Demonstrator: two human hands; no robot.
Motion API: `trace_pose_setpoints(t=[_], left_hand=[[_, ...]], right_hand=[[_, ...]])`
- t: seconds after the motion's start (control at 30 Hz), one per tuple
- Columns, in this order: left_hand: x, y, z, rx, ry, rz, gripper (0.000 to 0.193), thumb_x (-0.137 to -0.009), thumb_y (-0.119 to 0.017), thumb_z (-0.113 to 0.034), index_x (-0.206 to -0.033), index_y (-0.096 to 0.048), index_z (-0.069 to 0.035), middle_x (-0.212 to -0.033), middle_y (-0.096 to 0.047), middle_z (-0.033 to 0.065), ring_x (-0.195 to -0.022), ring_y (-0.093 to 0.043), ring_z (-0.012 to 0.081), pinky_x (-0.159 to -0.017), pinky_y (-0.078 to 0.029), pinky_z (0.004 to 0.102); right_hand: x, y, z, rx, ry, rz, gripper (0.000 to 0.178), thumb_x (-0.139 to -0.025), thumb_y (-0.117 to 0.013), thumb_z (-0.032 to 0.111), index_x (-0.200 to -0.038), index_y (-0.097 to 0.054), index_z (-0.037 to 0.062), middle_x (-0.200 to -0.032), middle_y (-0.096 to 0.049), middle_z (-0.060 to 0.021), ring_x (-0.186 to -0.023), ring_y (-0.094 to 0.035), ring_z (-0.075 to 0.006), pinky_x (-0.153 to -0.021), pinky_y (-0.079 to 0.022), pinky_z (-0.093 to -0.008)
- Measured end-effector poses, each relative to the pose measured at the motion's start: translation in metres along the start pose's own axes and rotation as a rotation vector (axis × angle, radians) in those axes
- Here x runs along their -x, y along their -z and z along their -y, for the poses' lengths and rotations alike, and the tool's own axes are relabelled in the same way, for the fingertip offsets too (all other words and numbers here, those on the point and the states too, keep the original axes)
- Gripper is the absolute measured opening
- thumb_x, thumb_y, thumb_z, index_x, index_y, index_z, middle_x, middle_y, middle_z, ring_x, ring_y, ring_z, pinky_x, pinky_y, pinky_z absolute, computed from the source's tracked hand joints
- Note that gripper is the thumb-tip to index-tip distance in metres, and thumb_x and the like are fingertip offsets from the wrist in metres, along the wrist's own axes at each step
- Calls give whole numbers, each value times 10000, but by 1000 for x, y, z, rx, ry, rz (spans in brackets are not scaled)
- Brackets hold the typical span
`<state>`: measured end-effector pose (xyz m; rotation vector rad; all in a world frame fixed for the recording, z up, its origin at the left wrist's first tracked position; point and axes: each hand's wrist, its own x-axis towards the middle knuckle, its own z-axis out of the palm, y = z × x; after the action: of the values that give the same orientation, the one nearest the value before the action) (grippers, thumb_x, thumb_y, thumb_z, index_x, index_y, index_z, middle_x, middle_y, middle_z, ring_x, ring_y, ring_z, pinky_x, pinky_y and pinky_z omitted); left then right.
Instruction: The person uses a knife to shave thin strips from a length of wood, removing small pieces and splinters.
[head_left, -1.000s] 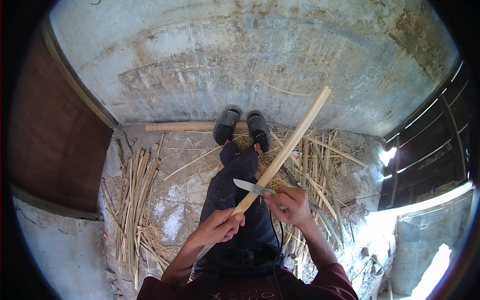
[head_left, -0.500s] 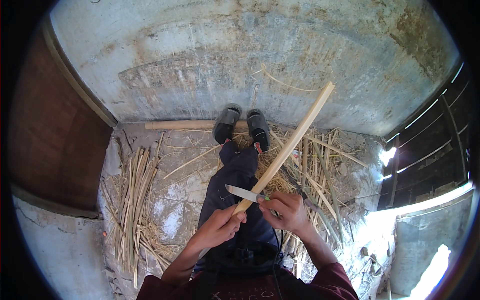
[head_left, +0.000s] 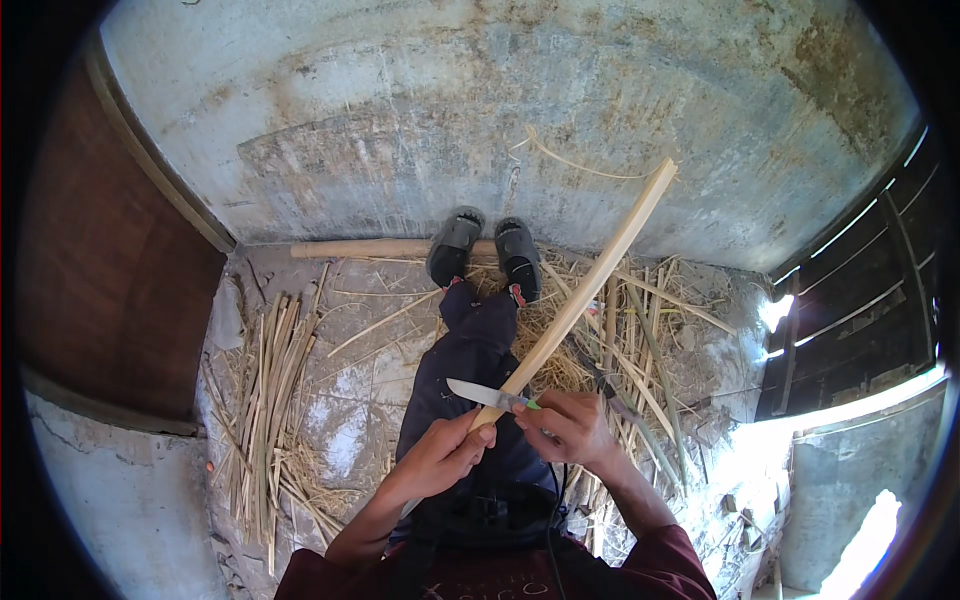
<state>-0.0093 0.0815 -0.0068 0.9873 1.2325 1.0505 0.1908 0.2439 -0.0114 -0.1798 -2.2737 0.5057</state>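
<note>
A long pale strip of split bamboo (head_left: 590, 290) slants up and to the right over my lap. My left hand (head_left: 445, 457) is closed round its near end. In my right hand (head_left: 568, 428) is a knife (head_left: 482, 393) with a green handle, gripped between thumb and fingers. The blade lies across the strip just beyond my left hand, its tip pointing left. A thin curled shaving (head_left: 580, 167) hangs from the strip's far end. The palm sides of both hands are hidden.
Several bamboo strips (head_left: 270, 400) lie in a pile on the floor at left. More strips and shavings (head_left: 640, 340) are scattered at right. A round pole (head_left: 360, 250) lies along the foot of the stained wall (head_left: 400, 110). My shoes (head_left: 455, 245) stand near it.
The knife blade has slid slightly along the strip toward my left hand. The strip's far end has shifted a little up and to the right, with the shaving still attached.
</note>
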Motion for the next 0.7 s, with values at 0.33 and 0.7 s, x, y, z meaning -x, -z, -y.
trace_pose_setpoints(t=[0.33,0.7], left_hand=[[2,0,-1,-107,-57,-33,317,-1207,-496,-318,-1065,-576,-46,-733,-548,1,-645,-509,86,-595,-446,289],[3,1,-1,-94,-27,-47,336,-1204,-503,-330,-1042,-577,-46,-724,-558,10,-633,-533,95,-588,-458,298]], right_hand=[[5,1,-12,52,64,-12,249,-804,-868,87,-1036,-796,141,-757,-587,7,-494,-568,-146,-437,-442,-321],[3,8,-17,86,80,-21,276,-781,-854,60,-1040,-803,138,-754,-594,5,-488,-556,-155,-430,-438,-331]])
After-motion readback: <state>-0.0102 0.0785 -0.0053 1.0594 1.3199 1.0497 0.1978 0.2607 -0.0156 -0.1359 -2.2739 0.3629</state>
